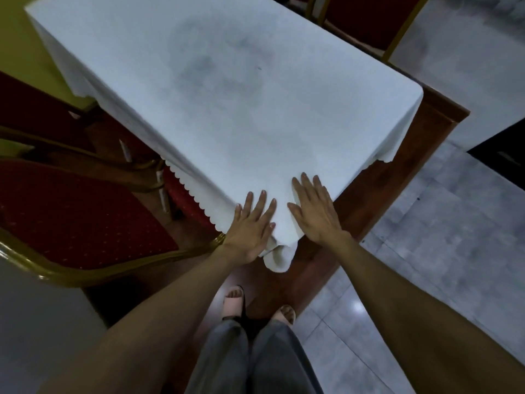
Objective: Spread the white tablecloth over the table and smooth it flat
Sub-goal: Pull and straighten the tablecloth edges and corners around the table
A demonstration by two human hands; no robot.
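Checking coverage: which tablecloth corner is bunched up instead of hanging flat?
The near corner under both hands, rolled into a fold; the right corner hangs flat.

text: none legible | labels, brands: none legible | numbers, signs: none legible | white tablecloth (pixel 227 109): no print is seen | red chair seat (pixel 71 217): only a dotted pattern is seen

Clearance around table corner
Left side is being blocked by a red chair (pixel 74 220); right floor (pixel 443 251) is being left open.
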